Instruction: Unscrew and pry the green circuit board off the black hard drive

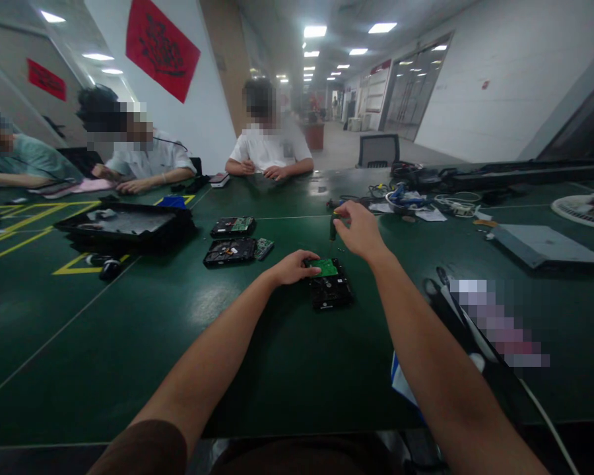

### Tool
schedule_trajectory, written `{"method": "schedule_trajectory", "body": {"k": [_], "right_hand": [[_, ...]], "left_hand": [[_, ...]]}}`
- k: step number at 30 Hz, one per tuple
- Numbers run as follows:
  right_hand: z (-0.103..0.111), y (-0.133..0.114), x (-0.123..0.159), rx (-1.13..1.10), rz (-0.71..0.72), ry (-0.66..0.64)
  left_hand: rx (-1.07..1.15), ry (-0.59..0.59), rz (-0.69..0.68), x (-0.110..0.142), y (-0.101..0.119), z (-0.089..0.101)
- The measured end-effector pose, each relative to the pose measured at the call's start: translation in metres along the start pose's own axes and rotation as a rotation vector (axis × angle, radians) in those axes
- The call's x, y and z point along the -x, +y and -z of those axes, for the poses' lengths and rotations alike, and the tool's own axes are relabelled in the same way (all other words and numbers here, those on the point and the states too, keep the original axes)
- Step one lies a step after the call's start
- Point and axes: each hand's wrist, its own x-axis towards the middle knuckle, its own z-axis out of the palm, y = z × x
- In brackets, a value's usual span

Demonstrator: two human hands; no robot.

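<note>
A black hard drive [330, 291] with a green circuit board [325, 267] at its far end lies on the green table in front of me. My left hand [296, 267] grips the drive's left edge, thumb at the board. Above the drive's far end, my right hand [359, 227] pinches a dark-handled screwdriver [332, 227] held upright; its thin shaft points down toward the board, and I cannot tell whether the tip touches. A few tiny screws [341, 249] lie just beyond the drive.
Two more hard drives [230, 251] and a loose circuit board [264, 248] lie to the left. Farther left is a black tray [123, 224]. Cables [458, 203], a grey metal case [547, 244] and a dark strap [450, 310] are on the right. Several people sit across the table.
</note>
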Motion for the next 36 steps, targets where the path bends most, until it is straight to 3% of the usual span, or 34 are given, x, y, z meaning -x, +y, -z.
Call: {"method": "schedule_trajectory", "body": {"k": [17, 23, 30, 36], "right_hand": [[0.0013, 0.0015, -0.0007, -0.037, -0.033, 0.022], [0.0017, 0.0009, -0.0009, -0.006, 0.034, -0.015], [0.0005, 0.0026, -0.0011, -0.038, -0.037, 0.011], [0.0002, 0.002, -0.0014, 0.0, 0.019, 0.008]], "left_hand": [[-0.032, -0.005, 0.013, -0.0007, -0.0007, -0.0006], [-0.032, 0.002, 0.008, -0.0005, -0.0005, -0.0002], [-0.012, 0.0, -0.008, -0.0016, -0.0025, -0.0005], [0.001, -0.002, -0.015, -0.0012, -0.0021, -0.0001]]}}
